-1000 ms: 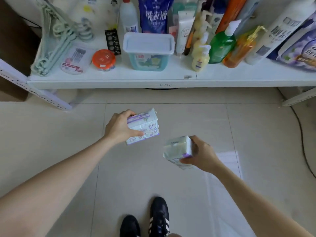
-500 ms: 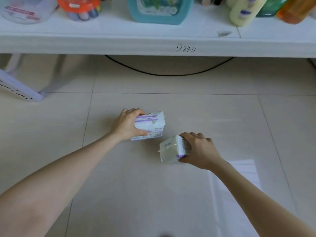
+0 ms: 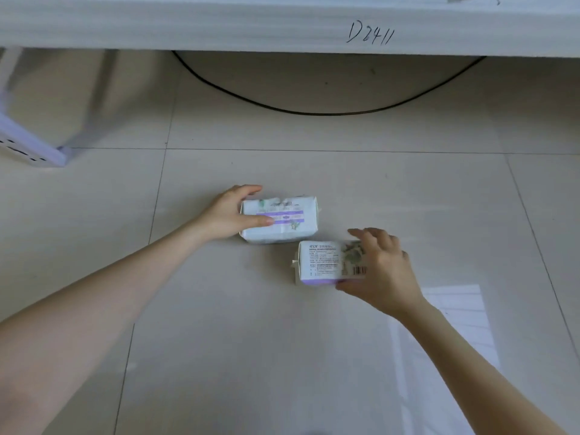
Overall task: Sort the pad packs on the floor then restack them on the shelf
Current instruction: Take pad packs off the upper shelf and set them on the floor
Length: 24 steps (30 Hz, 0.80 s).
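Observation:
Two white and purple pad packs lie on the tiled floor. The left pad pack (image 3: 284, 219) lies flat, and my left hand (image 3: 233, 215) grips its left end, thumb on its top and fingers behind it. The right pad pack (image 3: 326, 262) lies just in front and to the right of it. My right hand (image 3: 381, 265) holds its right end, thumb at the near edge and fingers spread above its top. The white shelf (image 3: 219, 26) runs across the top of the view, its front edge marked D2411.
A black cable (image 3: 314, 113) curves over the floor under the shelf. A white perforated shelf leg (image 3: 28, 146) stands at the left. A bright patch of light (image 3: 452, 321) lies on the tiles at the right.
Both hands have lowered the packs onto the floor, now lying flat. The camera has dropped closer, so the shelf's contents have left the view.

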Motion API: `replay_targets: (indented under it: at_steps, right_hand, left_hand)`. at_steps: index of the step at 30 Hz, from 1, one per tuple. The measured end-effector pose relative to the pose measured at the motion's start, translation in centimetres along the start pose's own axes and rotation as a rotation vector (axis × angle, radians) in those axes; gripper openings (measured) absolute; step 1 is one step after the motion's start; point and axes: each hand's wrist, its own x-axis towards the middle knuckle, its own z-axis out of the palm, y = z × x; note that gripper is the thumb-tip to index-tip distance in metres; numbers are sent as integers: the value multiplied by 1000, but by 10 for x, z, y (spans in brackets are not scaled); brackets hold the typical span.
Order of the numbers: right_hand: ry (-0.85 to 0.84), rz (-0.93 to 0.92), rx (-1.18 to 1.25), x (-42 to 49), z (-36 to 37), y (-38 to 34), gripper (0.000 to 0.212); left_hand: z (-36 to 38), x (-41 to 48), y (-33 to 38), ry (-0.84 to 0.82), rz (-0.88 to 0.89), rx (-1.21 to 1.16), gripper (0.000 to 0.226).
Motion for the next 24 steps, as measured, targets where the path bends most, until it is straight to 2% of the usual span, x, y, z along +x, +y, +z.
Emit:
replay_targets:
  at_steps: [3, 5, 14, 24]
  right_hand:
    - [20, 134, 239, -8, 2, 14, 102]
    - [-3, 143, 299, -7, 8, 13, 100]
    - [-31, 58, 378, 6, 34, -31, 100]
    - [-24, 95, 334, 6, 39, -39, 100]
  left_hand:
    - [1, -2, -9, -21, -110, -220, 76]
    - [5, -2, -10, -11, -144, -281, 73]
    - [20, 6, 3, -4, -129, -385, 61]
    - [22, 3, 3, -8, -132, -396, 43]
